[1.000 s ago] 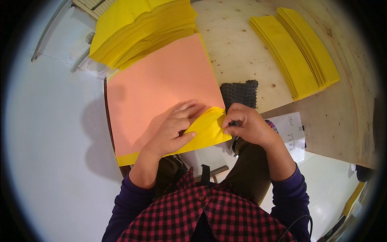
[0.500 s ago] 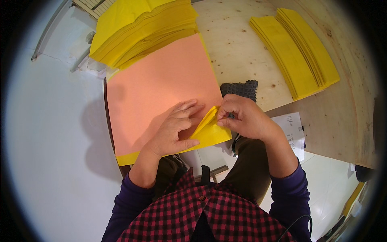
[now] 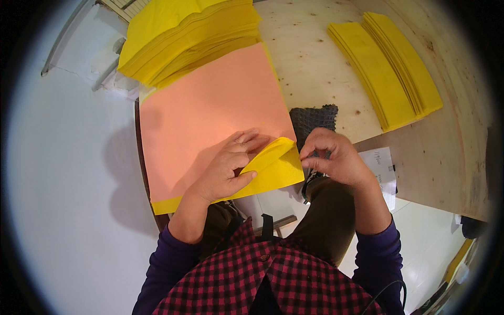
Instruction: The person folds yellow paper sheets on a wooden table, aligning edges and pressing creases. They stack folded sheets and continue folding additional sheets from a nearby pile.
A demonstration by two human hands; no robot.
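A large pink sheet (image 3: 210, 105) lies over yellow sheet material, whose border shows along the near and right edges. At the near right corner a yellow sheet (image 3: 278, 170) is lifted in a loose curled fold. My left hand (image 3: 228, 165) rests open on the pink sheet, fingers stretched out and thumb along the fold's left side. At the yellow sheet's right edge, my right hand (image 3: 331, 157) is closed in a pinch, its thumb and finger tips on that edge. How much of the edge lies between them is hard to see.
A tall stack of folded yellow sheets (image 3: 184, 42) stands behind the pink sheet. Two long yellow folded bundles (image 3: 386, 73) lie on the wooden table (image 3: 299, 58) at right. A dark textured cloth (image 3: 315, 118) sits beside my right hand. White paper (image 3: 380, 168) shows below the table edge.
My right hand has moved right, from the fold to the sheet's outer edge. The yellow fold has opened wider and leans left. My left hand has barely moved.
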